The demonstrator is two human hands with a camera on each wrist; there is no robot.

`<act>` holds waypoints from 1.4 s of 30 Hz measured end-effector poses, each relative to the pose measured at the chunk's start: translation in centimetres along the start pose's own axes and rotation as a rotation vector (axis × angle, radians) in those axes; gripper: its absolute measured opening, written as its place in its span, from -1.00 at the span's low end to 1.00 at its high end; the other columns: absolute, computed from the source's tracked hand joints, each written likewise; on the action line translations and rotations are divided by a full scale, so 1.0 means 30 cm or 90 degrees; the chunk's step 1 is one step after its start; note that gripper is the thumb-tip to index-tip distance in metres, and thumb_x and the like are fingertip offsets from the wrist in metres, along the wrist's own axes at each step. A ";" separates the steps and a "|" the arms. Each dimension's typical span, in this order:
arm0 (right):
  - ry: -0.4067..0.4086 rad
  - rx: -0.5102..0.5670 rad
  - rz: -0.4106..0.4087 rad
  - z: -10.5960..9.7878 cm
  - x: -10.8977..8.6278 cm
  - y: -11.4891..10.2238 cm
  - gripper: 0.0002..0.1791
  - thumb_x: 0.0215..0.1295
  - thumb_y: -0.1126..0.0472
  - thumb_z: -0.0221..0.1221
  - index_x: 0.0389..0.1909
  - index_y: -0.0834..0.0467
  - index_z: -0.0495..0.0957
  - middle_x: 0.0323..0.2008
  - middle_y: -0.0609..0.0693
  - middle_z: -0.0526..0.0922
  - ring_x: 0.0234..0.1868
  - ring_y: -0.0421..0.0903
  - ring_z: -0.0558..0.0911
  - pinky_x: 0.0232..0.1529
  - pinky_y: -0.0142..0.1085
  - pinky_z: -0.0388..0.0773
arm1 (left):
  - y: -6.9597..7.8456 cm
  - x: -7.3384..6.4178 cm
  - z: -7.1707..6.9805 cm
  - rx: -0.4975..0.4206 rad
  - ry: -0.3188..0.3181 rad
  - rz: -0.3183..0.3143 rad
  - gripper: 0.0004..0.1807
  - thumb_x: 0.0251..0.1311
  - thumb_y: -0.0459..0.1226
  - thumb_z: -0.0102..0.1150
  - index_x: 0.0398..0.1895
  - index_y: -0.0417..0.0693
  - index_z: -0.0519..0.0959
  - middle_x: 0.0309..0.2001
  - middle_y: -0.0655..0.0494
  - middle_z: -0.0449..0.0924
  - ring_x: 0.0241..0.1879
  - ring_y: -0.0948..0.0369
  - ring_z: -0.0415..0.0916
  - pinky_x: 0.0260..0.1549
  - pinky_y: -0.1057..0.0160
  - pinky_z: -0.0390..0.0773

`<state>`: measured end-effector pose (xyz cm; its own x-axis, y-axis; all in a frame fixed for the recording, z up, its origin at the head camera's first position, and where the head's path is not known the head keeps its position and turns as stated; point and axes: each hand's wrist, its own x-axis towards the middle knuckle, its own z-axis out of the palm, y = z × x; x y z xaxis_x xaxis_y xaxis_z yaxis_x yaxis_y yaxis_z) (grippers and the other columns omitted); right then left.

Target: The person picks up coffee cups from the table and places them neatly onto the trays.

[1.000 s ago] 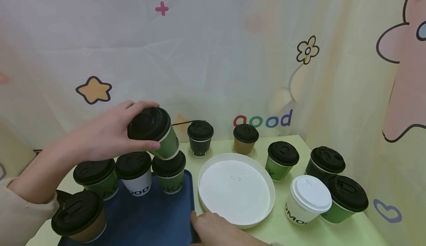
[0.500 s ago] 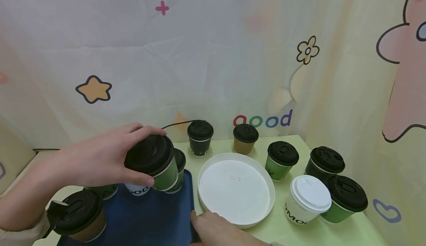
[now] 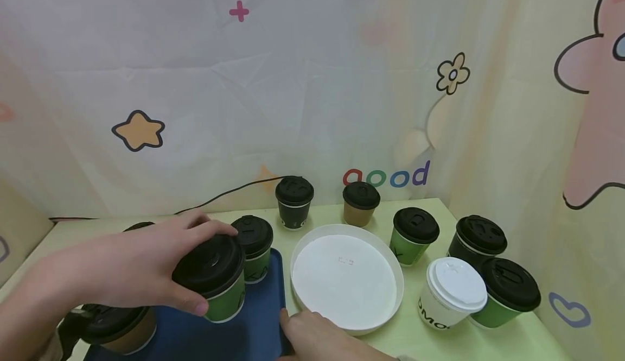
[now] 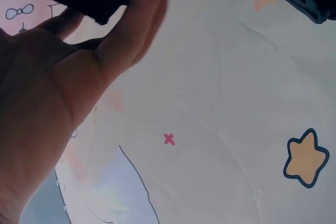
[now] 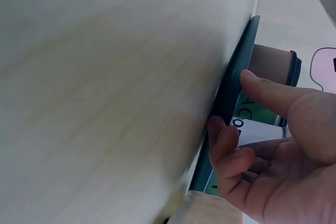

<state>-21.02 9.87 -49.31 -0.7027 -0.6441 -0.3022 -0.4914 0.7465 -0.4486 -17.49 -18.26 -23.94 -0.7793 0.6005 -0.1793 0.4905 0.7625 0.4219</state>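
Note:
My left hand (image 3: 161,266) holds a green paper cup (image 3: 227,300) by its black lid, thumb at the near side and fingers over the far side. It is low over the blue tray (image 3: 266,317). Behind it on the tray stands another green cup (image 3: 257,267); a brown cup (image 3: 131,340) is at the front left, partly covered by my wrist. A white cup (image 5: 260,132) there shows in the right wrist view but is hidden behind my hand in the head view. My right hand (image 3: 327,339) pinches the tray's right edge, thumb on top.
A round white dish (image 3: 346,279) lies right of the tray. Behind it stand a black cup (image 3: 294,214) and a small brown cup (image 3: 358,214). To its right are green cups, a black cup (image 3: 469,249) and a white-lidded cup (image 3: 451,301). A printed curtain hangs behind.
My left hand has lowered the green cup and brought it nearer, from above the back row to in front of it. The right hand stays at the tray's edge.

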 end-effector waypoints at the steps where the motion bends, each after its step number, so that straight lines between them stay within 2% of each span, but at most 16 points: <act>1: -0.001 0.000 0.000 0.003 0.002 0.003 -0.20 0.22 -0.25 0.41 0.30 0.21 0.53 -0.29 -0.11 0.69 -0.33 -0.36 0.61 -0.25 -0.38 0.62 | -0.007 0.001 0.011 -0.013 -0.016 -0.009 0.02 -0.04 0.28 0.51 0.51 0.45 0.22 0.32 0.15 0.23 0.11 0.18 0.45 -0.03 0.01 0.55; 5: 0.000 -0.008 0.003 0.007 0.007 0.007 -0.19 0.21 -0.27 0.40 0.30 0.20 0.53 -0.29 -0.10 0.70 -0.34 -0.35 0.61 -0.26 -0.38 0.62 | -0.036 0.001 0.059 -0.021 -0.049 -0.013 0.06 -0.04 0.16 0.58 0.54 0.29 0.23 0.24 0.12 0.26 0.06 0.18 0.46 -0.09 0.04 0.57; 9: 0.000 -0.006 0.010 -0.011 -0.010 -0.016 -0.20 0.21 -0.25 0.41 0.29 0.22 0.53 -0.28 -0.09 0.70 -0.34 -0.36 0.61 -0.25 -0.38 0.62 | -0.057 0.008 0.095 -0.025 -0.071 -0.029 0.04 -0.07 0.09 0.63 0.51 0.29 0.27 0.22 0.13 0.28 0.15 0.09 0.37 -0.05 -0.01 0.57; 12: -0.004 0.000 0.034 -0.048 -0.045 -0.069 -0.25 0.24 -0.17 0.43 0.28 0.24 0.53 -0.24 -0.06 0.71 -0.30 -0.33 0.62 -0.20 -0.37 0.63 | -0.069 0.015 0.116 -0.021 -0.081 -0.046 0.03 -0.10 0.03 0.67 0.48 0.31 0.30 0.23 0.13 0.30 0.23 0.02 0.30 0.00 -0.09 0.55; 14: -0.003 0.002 0.042 -0.066 -0.063 -0.094 -0.26 0.25 -0.14 0.43 0.28 0.25 0.54 -0.23 -0.05 0.72 -0.29 -0.32 0.63 -0.18 -0.37 0.63 | -0.077 0.019 0.131 -0.007 -0.073 -0.050 0.04 -0.14 0.01 0.69 0.46 0.28 0.32 0.20 0.14 0.33 0.22 0.01 0.30 -0.01 -0.09 0.55; 21: -0.014 0.008 0.038 -0.019 -0.023 -0.039 -0.27 0.24 -0.20 0.41 0.28 0.19 0.54 -0.23 -0.08 0.70 -0.31 -0.32 0.62 -0.21 -0.34 0.64 | -0.101 0.032 0.174 0.014 -0.058 -0.059 0.02 -0.23 -0.17 0.75 0.39 0.15 0.36 0.23 0.08 0.34 0.25 -0.06 0.29 -0.01 -0.12 0.56; 26: -0.008 0.005 0.034 -0.062 -0.060 -0.090 -0.28 0.25 -0.14 0.43 0.26 0.25 0.54 -0.24 -0.05 0.71 -0.31 -0.33 0.61 -0.19 -0.37 0.63 | -0.113 0.029 0.198 0.011 -0.043 -0.059 0.00 -0.25 -0.24 0.75 0.35 0.13 0.39 0.21 0.09 0.27 0.23 -0.04 0.25 -0.08 -0.01 0.60; 29: -0.007 0.004 0.051 -0.099 -0.087 -0.136 -0.28 0.24 -0.10 0.45 0.28 0.25 0.53 -0.23 -0.03 0.72 -0.28 -0.32 0.63 -0.15 -0.36 0.63 | -0.121 0.025 0.212 0.010 -0.028 -0.056 0.00 -0.26 -0.27 0.76 0.34 0.13 0.40 0.14 0.12 0.24 0.21 -0.01 0.23 -0.15 0.06 0.62; 33: -0.007 0.006 0.057 -0.130 -0.113 -0.170 -0.28 0.24 -0.07 0.45 0.28 0.28 0.53 -0.23 -0.03 0.71 -0.26 -0.31 0.64 -0.14 -0.36 0.62 | -0.129 0.023 0.219 0.012 -0.022 -0.063 0.01 -0.28 -0.33 0.75 0.33 0.14 0.40 0.09 0.13 0.24 0.18 0.01 0.24 -0.20 0.10 0.61; 40: -0.014 0.021 0.062 -0.118 -0.106 -0.156 -0.27 0.24 -0.08 0.45 0.30 0.27 0.52 -0.23 -0.06 0.71 -0.25 -0.31 0.64 -0.14 -0.36 0.62 | -0.144 0.019 0.214 0.026 -0.018 -0.057 0.02 -0.34 -0.52 0.69 0.30 0.16 0.42 0.07 0.11 0.24 0.11 0.01 0.24 -0.34 0.17 0.57; 42: -0.013 0.022 0.063 -0.109 -0.099 -0.148 -0.27 0.24 -0.08 0.45 0.29 0.27 0.52 -0.22 -0.05 0.71 -0.24 -0.31 0.64 -0.13 -0.36 0.63 | -0.144 0.016 0.216 0.049 -0.009 -0.056 0.05 -0.38 -0.55 0.69 0.30 0.16 0.42 0.08 0.11 0.25 0.10 0.00 0.25 -0.27 0.11 0.57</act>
<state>-18.44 9.00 -43.68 -0.7357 -0.5715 -0.3634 -0.4024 0.8004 -0.4443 -17.45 -19.72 -31.60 -0.8151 0.5337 -0.2255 0.4497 0.8281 0.3347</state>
